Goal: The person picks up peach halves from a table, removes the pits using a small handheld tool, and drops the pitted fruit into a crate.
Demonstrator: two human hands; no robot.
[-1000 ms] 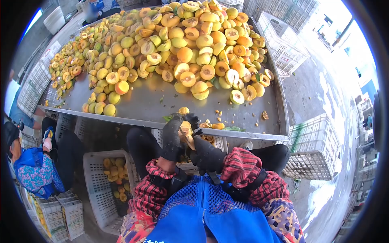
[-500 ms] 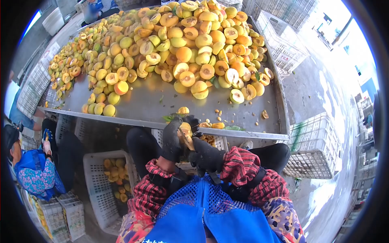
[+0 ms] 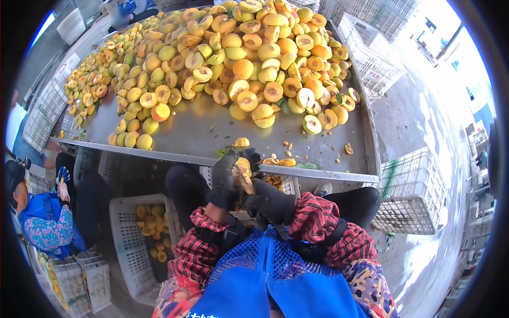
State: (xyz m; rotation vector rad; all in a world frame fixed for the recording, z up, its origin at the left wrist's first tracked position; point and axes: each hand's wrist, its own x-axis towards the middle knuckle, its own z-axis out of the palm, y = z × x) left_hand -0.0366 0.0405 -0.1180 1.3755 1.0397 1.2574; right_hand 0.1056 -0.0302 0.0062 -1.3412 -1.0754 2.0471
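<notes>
In the head view, both my hands wear dark gloves and meet just over the table's near edge. My left hand (image 3: 227, 177) is closed around a yellow peach half (image 3: 243, 167), whose cut side faces right. My right hand (image 3: 269, 201) grips a slim tan tool (image 3: 247, 185) that reaches up to the fruit; its tip is hidden against the flesh. Right beyond my fingers, a small peach piece (image 3: 242, 142) lies on the metal table (image 3: 196, 130). A heap of halved peaches (image 3: 244, 69) covers the far part of it.
A white crate (image 3: 130, 233) holding peach halves stands at my left knee. Another crate with scraps (image 3: 275, 182) sits under the table edge. White crates (image 3: 413, 191) stand to the right. A co-worker in a blue vest (image 3: 50, 217) sits at the left.
Both hands stay together on the peach half, with only a slight shift of the tool and fingers. The whole view has moved very slightly.
</notes>
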